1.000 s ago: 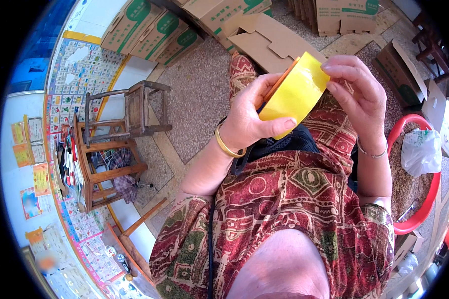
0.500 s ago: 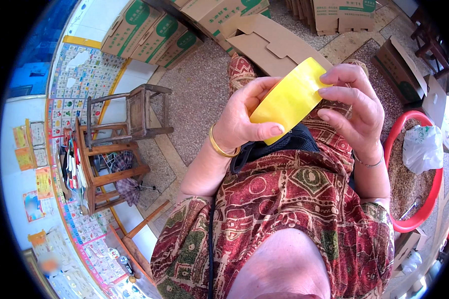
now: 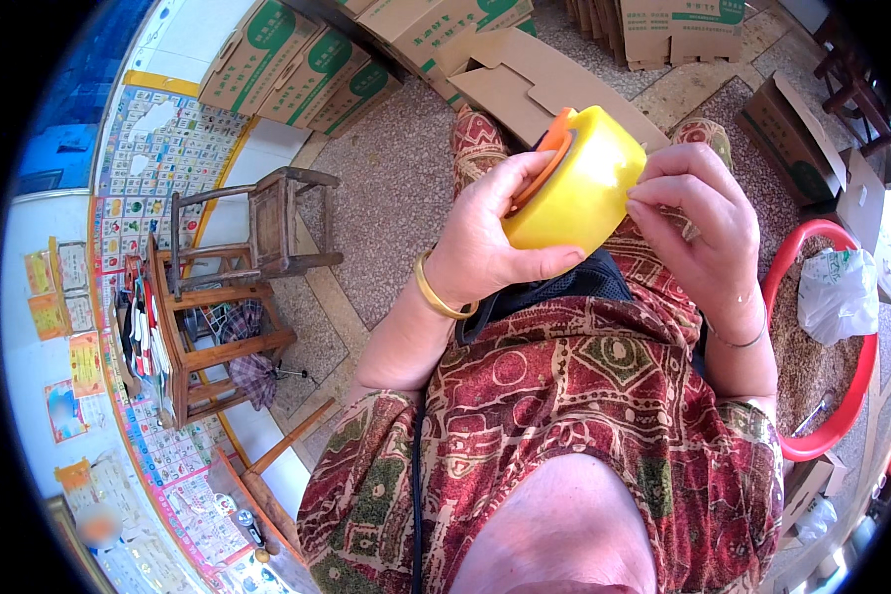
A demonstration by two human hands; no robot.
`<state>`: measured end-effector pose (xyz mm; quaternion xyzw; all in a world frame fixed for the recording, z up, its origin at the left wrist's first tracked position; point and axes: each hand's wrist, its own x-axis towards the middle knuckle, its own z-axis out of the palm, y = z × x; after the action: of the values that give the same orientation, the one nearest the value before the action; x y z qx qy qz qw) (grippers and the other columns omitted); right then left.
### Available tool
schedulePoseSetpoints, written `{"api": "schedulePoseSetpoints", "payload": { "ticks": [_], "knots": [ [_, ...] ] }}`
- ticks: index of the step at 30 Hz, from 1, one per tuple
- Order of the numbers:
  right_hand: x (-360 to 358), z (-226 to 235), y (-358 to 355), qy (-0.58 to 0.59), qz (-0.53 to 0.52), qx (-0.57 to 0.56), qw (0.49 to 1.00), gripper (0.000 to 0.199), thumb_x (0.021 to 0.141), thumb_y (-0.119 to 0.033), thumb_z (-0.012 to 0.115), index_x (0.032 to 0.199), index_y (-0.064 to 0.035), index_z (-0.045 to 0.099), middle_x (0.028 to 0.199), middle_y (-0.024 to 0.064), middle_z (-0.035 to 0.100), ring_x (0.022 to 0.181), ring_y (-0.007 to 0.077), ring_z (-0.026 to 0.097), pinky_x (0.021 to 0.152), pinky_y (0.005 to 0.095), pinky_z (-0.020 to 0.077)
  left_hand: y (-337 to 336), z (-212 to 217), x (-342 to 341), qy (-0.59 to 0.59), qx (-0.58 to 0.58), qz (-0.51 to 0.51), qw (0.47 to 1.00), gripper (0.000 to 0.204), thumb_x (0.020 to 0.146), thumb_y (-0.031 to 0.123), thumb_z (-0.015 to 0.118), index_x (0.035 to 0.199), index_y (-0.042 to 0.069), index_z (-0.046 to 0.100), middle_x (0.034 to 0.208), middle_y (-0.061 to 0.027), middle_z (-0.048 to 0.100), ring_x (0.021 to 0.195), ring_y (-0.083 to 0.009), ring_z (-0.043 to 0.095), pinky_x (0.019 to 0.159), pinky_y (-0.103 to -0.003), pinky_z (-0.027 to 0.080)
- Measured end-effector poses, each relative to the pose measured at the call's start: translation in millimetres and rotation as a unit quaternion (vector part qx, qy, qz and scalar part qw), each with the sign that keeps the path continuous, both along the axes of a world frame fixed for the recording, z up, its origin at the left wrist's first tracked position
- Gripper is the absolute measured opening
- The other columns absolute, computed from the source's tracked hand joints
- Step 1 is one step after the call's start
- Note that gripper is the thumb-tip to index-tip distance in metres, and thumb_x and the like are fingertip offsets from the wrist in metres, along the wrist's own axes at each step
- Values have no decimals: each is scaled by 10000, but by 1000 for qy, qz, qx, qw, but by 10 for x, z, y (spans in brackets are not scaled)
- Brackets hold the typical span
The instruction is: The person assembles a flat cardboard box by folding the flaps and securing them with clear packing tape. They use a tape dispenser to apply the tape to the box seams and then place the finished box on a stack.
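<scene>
My left hand (image 3: 495, 223) grips a wide roll of yellow tape (image 3: 574, 193), thumb on its near outer face and fingers behind it. An orange part (image 3: 554, 163) with a dark edge shows at the roll's left side, next to the fingers. My right hand (image 3: 698, 213) is closed in a pinch, with thumb and fingertips against the roll's right edge. Whether a loose tape end lies between those tips is too small to tell. The roll is held tilted, above my lap.
An open cardboard box (image 3: 554, 84) lies just beyond the roll, with more cartons (image 3: 307, 74) behind. Wooden chairs (image 3: 257, 233) stand at the left. On the right are a red-rimmed round container (image 3: 856, 396) with brown contents, a white plastic bag (image 3: 839, 297) and another box (image 3: 792, 139).
The roll has turned in my left hand, so its orange side part now shows. My right hand's fingers have gone from spread to pinched together at the roll's edge.
</scene>
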<state>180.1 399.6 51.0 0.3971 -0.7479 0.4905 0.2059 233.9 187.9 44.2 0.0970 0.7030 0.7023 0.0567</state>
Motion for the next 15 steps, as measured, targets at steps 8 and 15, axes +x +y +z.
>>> {"api": "schedulePoseSetpoints", "payload": {
  "ticks": [8, 15],
  "knots": [
    [3, -58, -21, -42, -27, 25, 998, 189, 685, -18, 721, 779, -29, 558, 798, 86, 563, 689, 249, 583, 611, 323, 482, -40, -64, -21, 28, -89, -6, 996, 784, 672, 135, 832, 1303, -47, 404, 1221, -115, 537, 1131, -169, 512, 987, -306, 395],
    [-29, -43, -33, -90, -10, 57, 994, 278, 687, -120, 747, 831, -35, 524, 746, 94, 524, 646, 255, 556, 580, 334, 460, -11, -14, 0, 95, -253, -9, 963, 816, 655, 164, 848, 1305, -58, 407, 1225, -137, 551, 1120, -176, 542, 965, -296, 421]
  ]
}}
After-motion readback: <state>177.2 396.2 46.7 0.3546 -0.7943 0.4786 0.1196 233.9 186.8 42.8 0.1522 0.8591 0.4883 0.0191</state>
